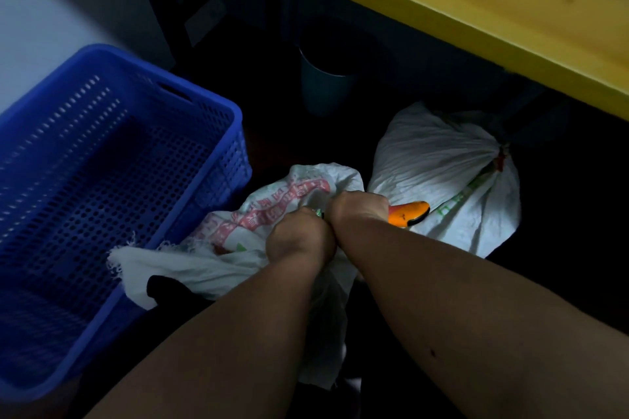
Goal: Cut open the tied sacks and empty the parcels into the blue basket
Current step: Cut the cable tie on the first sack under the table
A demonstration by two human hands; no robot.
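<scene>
Here, a woven white sack (272, 214) with faded red printing is seen crumpled on the dark floor just to the right of the blue basket (112, 180), its frayed, thready edge touching the basket's near rim. The basket is of rigid plastic, rectangular, its walls and bottom pierced with rows of small holes and a slot handle cut in its far end; nothing is seen inside it. The gathered neck of the sack is gripped by the left hand (301, 241), whose fingers are curled tightly into the cloth. Pressed against it, on the side away from the basket, the right hand (357, 211) is closed round a cutter (410, 213) with a smooth orange and black handle; only the rounded handle end is shown, and the blade is hidden behind the hands. A second sack (442, 177) of the same crinkled white weave lies further right of the basket, bulging and rounded, its neck bound with a red tie (501, 160). A dark cylindrical bin (323, 85) is made out in shadow behind the sacks, to the right of the basket's far end. Above it all runs the thick yellow edge of a desk (476, 10).
</scene>
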